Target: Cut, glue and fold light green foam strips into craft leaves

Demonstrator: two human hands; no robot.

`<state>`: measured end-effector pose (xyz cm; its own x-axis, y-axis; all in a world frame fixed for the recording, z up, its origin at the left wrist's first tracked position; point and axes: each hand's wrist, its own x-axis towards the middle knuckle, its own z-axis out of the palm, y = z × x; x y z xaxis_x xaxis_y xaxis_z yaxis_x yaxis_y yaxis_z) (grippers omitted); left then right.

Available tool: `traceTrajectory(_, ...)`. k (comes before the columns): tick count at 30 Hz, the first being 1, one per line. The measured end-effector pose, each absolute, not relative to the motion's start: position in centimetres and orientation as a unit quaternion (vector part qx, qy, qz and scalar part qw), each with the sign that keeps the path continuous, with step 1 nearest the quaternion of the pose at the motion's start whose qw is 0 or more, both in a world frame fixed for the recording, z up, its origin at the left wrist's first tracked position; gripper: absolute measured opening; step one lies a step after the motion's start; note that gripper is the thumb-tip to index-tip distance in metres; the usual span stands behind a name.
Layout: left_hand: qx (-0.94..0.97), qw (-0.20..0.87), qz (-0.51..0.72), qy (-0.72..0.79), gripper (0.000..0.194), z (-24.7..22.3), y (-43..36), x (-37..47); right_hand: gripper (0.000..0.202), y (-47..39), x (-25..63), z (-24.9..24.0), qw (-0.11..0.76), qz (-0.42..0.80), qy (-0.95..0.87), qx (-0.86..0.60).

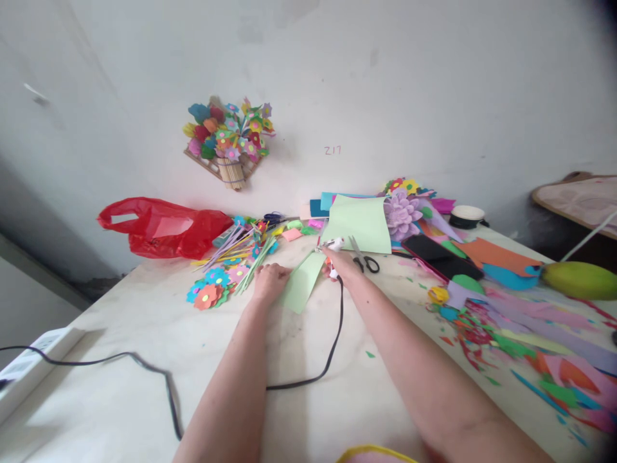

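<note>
My right hand is closed around a white hot glue gun with an orange trigger. Its nozzle points left, over the far end of a pale green sheet piece lying on the table. A black cord runs down from the gun's handle. My left hand rests at the left edge of that piece, fingers bent and closed on the edge; the fingertips are partly hidden. Just right of the gun lie scissors with black handles, their blades apart.
Left of my hands are paper flowers, thin stems and a red plastic bag. Behind stands a larger green sheet. A phone and colourful scraps lie right. A black cable crosses the front left.
</note>
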<state>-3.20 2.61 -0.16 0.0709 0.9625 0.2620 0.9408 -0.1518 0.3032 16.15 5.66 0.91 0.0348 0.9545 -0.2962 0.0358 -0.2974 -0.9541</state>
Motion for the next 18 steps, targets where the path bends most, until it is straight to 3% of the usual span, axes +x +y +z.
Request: traceTrajectory(18, 0.730, 0.024, 0.210, 0.650, 0.026, -0.3, 2.6, -3.2, 0.032, 5.1, 15.9, 1.7, 0.386, 0.543, -0.446, -0.597)
